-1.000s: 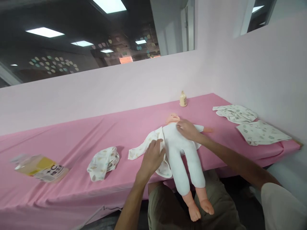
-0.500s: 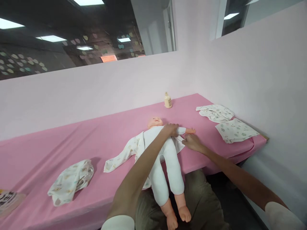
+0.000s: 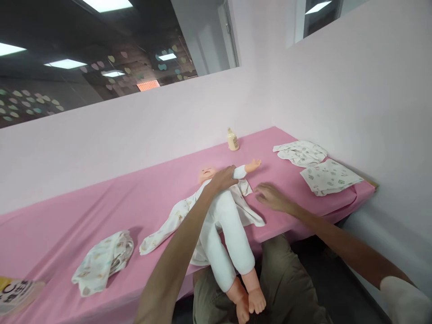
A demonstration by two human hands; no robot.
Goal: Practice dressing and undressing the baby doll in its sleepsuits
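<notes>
A baby doll point(image 3: 224, 220) in a white bodysuit lies on its back on the pink table point(image 3: 101, 211), legs hanging over the front edge. Under it is spread a patterned garment point(image 3: 168, 222), one sleeve out to the left. My left hand point(image 3: 222, 178) is closed on the doll's shoulder and upper arm, and that arm is raised toward the back wall. My right hand point(image 3: 270, 196) hovers flat just right of the doll, fingers stretched out, holding nothing, close to the garment's right flap point(image 3: 248, 211).
A crumpled patterned cloth point(image 3: 101, 261) lies at the left. Two folded patterned cloths point(image 3: 317, 166) sit at the right end by the wall. A small cream bottle point(image 3: 232, 139) stands at the back. A yellow-labelled pack point(image 3: 15, 292) shows at the far left edge.
My left hand crossed from the garment's left side to the doll's shoulder and lifted its arm. My right hand left the chest and moved out to the right. The view shifted.
</notes>
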